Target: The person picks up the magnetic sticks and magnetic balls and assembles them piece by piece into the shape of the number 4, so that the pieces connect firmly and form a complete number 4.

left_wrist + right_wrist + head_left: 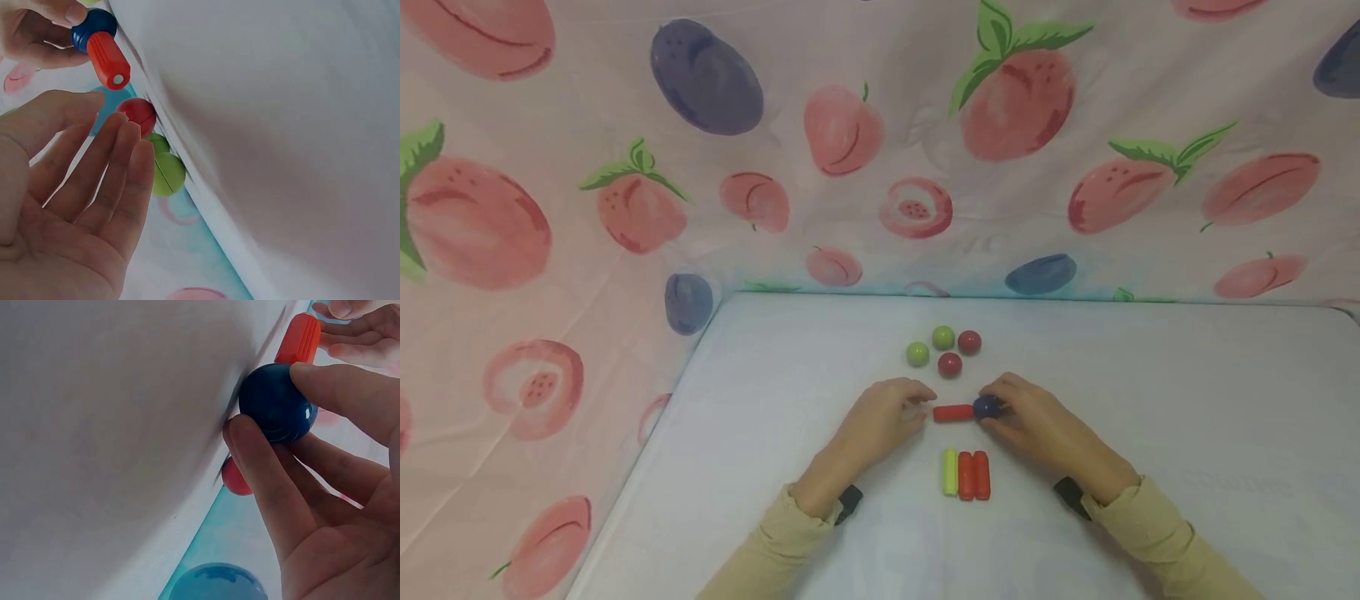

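My right hand (pixel 1037 421) pinches a dark blue ball (pixel 275 403) between thumb and fingers. A red ridged rod (pixel 109 60) is joined end-on to that ball and points left, toward my other hand; a small silvery disc shows at its free end in the left wrist view. My left hand (pixel 880 421) stands just left of the rod's free end, fingers relaxed and slightly bent, with nothing in them. In the head view a narrow gap separates its fingertips from the rod.
Beyond the hands lie two green balls (pixel 917 354) and two red balls (pixel 950 365). Nearer me, a yellow-green rod (pixel 951 472) and two red rods (pixel 974 476) lie side by side on the white table (pixel 760 358). A fruit-patterned cloth (pixel 917 117) hangs behind and left.
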`<act>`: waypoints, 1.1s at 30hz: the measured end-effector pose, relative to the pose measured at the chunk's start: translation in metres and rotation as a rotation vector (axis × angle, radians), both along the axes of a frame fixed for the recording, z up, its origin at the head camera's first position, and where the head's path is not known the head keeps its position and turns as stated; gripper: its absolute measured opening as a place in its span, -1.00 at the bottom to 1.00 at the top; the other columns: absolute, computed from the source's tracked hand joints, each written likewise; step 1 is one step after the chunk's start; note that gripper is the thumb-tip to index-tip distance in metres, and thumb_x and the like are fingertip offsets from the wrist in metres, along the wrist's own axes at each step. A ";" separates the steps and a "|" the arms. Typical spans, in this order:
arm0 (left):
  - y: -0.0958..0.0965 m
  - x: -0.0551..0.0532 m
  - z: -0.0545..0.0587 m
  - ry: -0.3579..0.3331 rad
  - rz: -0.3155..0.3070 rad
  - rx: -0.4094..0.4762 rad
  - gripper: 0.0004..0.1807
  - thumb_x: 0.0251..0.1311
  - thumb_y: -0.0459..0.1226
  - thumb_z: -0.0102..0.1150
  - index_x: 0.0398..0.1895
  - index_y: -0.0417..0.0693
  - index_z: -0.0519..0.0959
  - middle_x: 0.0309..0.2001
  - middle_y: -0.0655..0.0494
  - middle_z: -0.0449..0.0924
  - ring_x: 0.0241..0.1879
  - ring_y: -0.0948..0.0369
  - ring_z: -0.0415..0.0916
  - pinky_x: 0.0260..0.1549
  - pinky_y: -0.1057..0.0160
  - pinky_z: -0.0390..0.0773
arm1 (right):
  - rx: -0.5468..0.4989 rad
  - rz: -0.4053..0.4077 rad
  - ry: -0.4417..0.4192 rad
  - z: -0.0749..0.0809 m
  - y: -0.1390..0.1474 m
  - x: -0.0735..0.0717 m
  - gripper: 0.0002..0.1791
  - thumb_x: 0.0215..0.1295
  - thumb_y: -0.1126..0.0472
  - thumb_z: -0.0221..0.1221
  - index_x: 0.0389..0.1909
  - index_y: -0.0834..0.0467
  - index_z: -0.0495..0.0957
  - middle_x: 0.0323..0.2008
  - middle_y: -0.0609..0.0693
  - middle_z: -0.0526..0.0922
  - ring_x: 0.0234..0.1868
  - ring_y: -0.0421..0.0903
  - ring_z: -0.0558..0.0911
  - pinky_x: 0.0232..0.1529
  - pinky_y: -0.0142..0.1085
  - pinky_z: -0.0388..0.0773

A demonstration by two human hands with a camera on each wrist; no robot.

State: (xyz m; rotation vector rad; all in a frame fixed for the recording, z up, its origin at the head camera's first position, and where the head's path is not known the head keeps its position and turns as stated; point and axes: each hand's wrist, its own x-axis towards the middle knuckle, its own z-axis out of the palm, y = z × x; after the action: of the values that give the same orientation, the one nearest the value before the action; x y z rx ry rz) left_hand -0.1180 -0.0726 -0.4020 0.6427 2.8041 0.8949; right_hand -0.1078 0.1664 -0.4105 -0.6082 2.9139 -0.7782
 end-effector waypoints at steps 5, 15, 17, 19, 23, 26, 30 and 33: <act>-0.003 -0.003 -0.001 -0.002 0.022 0.004 -0.68 0.24 -0.29 0.30 0.07 0.07 0.66 0.03 0.19 0.68 0.03 0.22 0.58 0.07 0.21 0.59 | 0.015 -0.011 -0.026 0.001 0.002 0.000 -0.57 0.10 0.28 0.43 0.02 0.24 0.59 -0.12 0.04 0.64 -0.06 0.00 0.67 0.00 -0.09 0.65; -0.009 -0.015 -0.003 0.047 0.055 0.033 -0.69 0.22 -0.32 0.31 0.04 -0.01 0.66 -0.02 0.11 0.69 -0.03 0.17 0.60 0.02 0.17 0.61 | 0.000 -0.014 -0.025 -0.001 0.006 0.000 -0.58 0.10 0.30 0.43 0.01 0.24 0.60 -0.13 0.04 0.64 -0.08 -0.01 0.67 -0.02 -0.11 0.66; -0.010 -0.018 -0.003 0.055 0.065 0.040 -0.69 0.22 -0.32 0.32 0.04 -0.03 0.66 -0.02 0.09 0.69 -0.04 0.15 0.61 0.01 0.17 0.61 | -0.001 -0.016 -0.032 0.000 0.006 0.000 -0.58 0.10 0.29 0.43 0.01 0.24 0.60 -0.13 0.04 0.64 -0.08 -0.01 0.67 -0.02 -0.11 0.66; -0.010 -0.021 -0.003 0.056 0.080 0.045 -0.69 0.22 -0.30 0.32 0.05 -0.03 0.65 -0.01 0.09 0.69 -0.03 0.15 0.60 0.02 0.17 0.61 | -0.002 -0.019 -0.035 0.001 0.006 0.001 -0.58 0.10 0.29 0.43 0.01 0.24 0.61 -0.14 0.03 0.64 -0.08 -0.01 0.67 -0.02 -0.11 0.66; -0.011 -0.024 -0.002 0.068 0.105 0.065 -0.67 0.23 -0.29 0.32 0.07 -0.04 0.63 0.01 0.07 0.67 -0.02 0.14 0.59 0.02 0.17 0.61 | -0.008 -0.020 -0.033 0.001 0.006 0.001 -0.59 0.10 0.30 0.43 -0.01 0.25 0.61 -0.17 0.03 0.64 -0.11 -0.03 0.68 -0.04 -0.12 0.67; -0.011 -0.027 -0.001 0.078 0.114 0.080 -0.65 0.23 -0.29 0.32 0.10 -0.06 0.60 0.02 0.04 0.65 0.00 0.11 0.59 0.02 0.14 0.61 | -0.014 -0.023 -0.032 0.000 0.006 0.001 -0.60 0.10 0.30 0.42 -0.01 0.26 0.62 -0.18 0.02 0.65 -0.12 -0.04 0.68 -0.05 -0.13 0.67; -0.010 -0.032 -0.001 0.083 0.126 0.083 -0.64 0.24 -0.29 0.31 0.11 -0.07 0.58 0.04 0.02 0.64 0.01 0.11 0.58 0.02 0.14 0.60 | -0.025 -0.024 -0.035 0.001 0.006 0.001 -0.61 0.10 0.30 0.42 -0.02 0.25 0.62 -0.18 0.01 0.65 -0.12 -0.04 0.68 -0.05 -0.13 0.67; -0.009 -0.036 -0.001 0.098 0.137 0.078 -0.64 0.24 -0.28 0.32 0.10 -0.06 0.59 0.04 0.04 0.63 0.00 0.12 0.58 0.01 0.16 0.60 | -0.032 -0.020 -0.034 0.002 0.006 0.001 -0.61 0.11 0.30 0.42 -0.02 0.25 0.63 -0.18 0.01 0.65 -0.13 -0.04 0.68 -0.06 -0.13 0.67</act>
State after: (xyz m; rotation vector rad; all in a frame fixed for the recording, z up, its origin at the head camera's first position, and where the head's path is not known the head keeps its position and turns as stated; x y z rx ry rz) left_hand -0.1538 -0.0814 -0.4033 0.5224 2.9437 1.0284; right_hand -0.1066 0.1725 -0.4081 -0.5639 2.8866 -0.8309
